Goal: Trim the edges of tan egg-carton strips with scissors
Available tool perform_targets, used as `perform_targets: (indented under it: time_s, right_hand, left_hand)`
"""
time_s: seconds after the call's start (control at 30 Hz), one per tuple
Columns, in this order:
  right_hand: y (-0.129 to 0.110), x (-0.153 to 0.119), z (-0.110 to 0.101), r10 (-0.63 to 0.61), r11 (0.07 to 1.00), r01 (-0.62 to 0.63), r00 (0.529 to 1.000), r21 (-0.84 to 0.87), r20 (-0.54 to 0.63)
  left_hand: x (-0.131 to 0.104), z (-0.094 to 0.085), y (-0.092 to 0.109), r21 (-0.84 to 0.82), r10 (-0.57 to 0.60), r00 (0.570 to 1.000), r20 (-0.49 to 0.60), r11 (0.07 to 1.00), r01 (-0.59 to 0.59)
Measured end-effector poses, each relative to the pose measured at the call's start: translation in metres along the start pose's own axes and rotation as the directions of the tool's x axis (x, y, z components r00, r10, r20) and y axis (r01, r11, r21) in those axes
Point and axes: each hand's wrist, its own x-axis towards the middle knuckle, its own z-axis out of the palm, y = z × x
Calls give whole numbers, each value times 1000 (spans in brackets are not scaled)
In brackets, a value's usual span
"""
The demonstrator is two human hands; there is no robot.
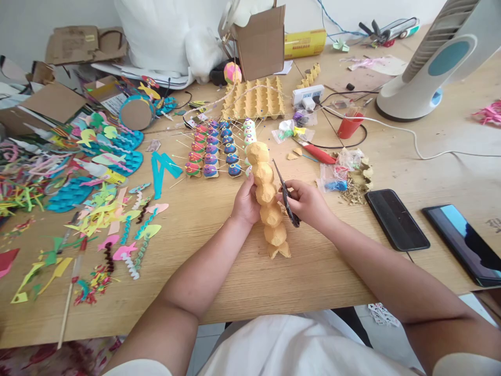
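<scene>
An orange-yellow strip of egg-carton cups [270, 203] stands lengthwise in front of me, its lower end jagged. My left hand [247, 201] is closed around its left side, with the thumb up near the upper cups. My right hand [299, 201] holds black scissors [288, 203] by the handles, close to the strip's right side, the blades pointing up and away. Whether the blades touch the strip cannot be made out. Just beyond the strip lie painted cup rows with pins, in red [198, 151], purple [212, 151], blue [230, 151] and white [249, 133].
Paper scraps and curled pieces [113, 209] cover the left side. An egg tray [256, 99] lies at the back. To the right are a red cup [349, 125], a white fan [415, 94], a cable, clay packets [332, 177], and two phones [397, 219].
</scene>
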Motion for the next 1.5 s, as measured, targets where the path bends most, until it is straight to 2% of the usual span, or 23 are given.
perform_targets:
  time_s: [0.13, 0.23, 0.33, 0.53, 0.63, 0.73, 0.8, 0.97, 1.1, 1.33, 1.5]
  right_hand:
    - [3, 4, -1, 16, 986, -6, 998, 168, -64]
    - [4, 5, -3, 10, 979, 4, 998, 202, -67]
    - [8, 6, -5, -49, 992, 56, 997, 115, -62]
    - [25, 10, -6, -119, 985, 116, 993, -125, -11]
    - [21, 8, -8, -149, 956, 137, 988, -261, -26]
    - [11, 3, -12, -164, 888, 132, 986, -441, -35]
    - [5, 0, -13, -176, 856, 133, 984, -500, -39]
    - [-1, -5, -9, -197, 845, 154, 980, -512, -31]
    - [-4, -9, -5, -194, 843, 161, 981, -514, -10]
    - [-8, -11, -1, -163, 817, 124, 986, -563, -21]
    - [-9, -11, -1, -144, 835, 120, 990, -537, -2]
  left_hand:
    - [1, -3, 0, 98, -11, 995, -98, 995, 21]
    - [2, -7, 0, 102, -38, 993, -114, 994, 49]
    - [4, -10, 0, 55, -50, 995, -86, 997, 55]
    - [5, -8, 0, 70, -48, 991, -125, 996, 57]
    - [4, -5, -1, 53, -56, 992, -110, 997, 62]
    - [3, -3, -1, 50, -59, 994, -96, 997, 65]
    - [2, -2, 0, 46, -56, 996, -72, 997, 59]
    - [0, 0, 1, 28, -34, 999, -36, 999, 35]
    - [1, 2, 0, -8, -34, 998, -56, 999, 33]
    - [3, 0, -1, -56, -53, 996, -64, 997, 50]
    - [3, -1, -2, -78, -53, 998, -34, 996, 50]
